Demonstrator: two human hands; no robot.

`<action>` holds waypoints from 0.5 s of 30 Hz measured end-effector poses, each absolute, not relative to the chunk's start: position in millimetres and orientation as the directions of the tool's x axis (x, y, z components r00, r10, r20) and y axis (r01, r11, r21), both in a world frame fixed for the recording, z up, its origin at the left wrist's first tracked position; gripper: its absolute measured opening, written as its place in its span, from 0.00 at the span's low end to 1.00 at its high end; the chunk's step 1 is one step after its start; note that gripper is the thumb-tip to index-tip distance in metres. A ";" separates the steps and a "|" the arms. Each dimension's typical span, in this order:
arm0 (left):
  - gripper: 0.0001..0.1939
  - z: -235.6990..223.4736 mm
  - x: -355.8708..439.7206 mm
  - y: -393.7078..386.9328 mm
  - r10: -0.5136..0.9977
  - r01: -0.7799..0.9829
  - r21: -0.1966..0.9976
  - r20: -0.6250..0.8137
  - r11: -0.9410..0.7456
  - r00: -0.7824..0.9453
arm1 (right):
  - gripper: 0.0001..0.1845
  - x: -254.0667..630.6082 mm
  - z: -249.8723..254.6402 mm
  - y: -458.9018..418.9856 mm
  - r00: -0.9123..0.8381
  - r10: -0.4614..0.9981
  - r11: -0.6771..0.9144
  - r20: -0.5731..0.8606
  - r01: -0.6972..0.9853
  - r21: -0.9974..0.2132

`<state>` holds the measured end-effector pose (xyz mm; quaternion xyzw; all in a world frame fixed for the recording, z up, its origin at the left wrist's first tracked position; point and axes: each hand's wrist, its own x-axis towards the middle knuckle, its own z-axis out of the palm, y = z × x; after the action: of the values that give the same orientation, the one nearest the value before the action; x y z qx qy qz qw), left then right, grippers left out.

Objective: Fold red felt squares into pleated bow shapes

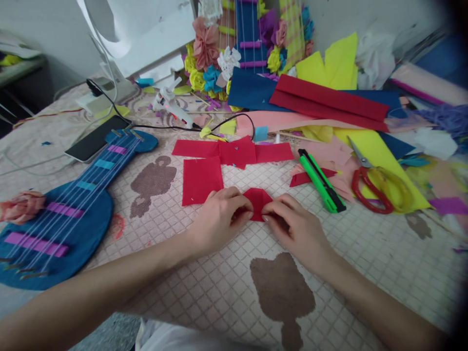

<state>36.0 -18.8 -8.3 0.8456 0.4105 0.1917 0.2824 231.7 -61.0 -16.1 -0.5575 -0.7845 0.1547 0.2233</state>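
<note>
Between my two hands, low over the patterned tablecloth, is a small folded piece of red crepe paper. My left hand pinches its left edge, fingers closed. On the opposite edge, the fingertips of my right hand are pressed together in a pinch. A flat red paper square lies just beyond my left hand. Behind it, several red strips and squares overlap in a row. To the right of them rests a green utility knife, beyond my right hand.
A blue paper guitar lies at left, near a black phone. A white glue gun with a black cord stands behind. Scissors sit at right among paper scraps. A folded red sheet and decorated guitar are at the back.
</note>
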 end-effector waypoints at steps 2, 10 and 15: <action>0.03 -8.2 37.7 -18.4 0.811 0.615 0.605 0.089 -0.506 0.579 | 0.03 229.9 -17.1 -61.1 -0.273 0.944 0.329 0.186 0.827 -0.455; 0.08 -10.8 32.2 -13.9 0.796 0.532 0.699 0.087 -0.477 0.599 | 0.04 235.0 -18.7 -61.0 -0.296 0.943 0.333 0.154 0.792 -0.512; 0.12 -9.4 25.5 -11.8 0.783 0.458 0.757 0.111 -0.466 0.612 | 0.07 241.4 -17.3 -61.0 -0.312 0.945 0.309 0.100 0.746 -0.590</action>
<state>25.5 -11.8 -9.4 0.8249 0.3761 0.2289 0.3545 241.4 -61.0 -17.3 -0.5433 -0.7780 0.2247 0.2214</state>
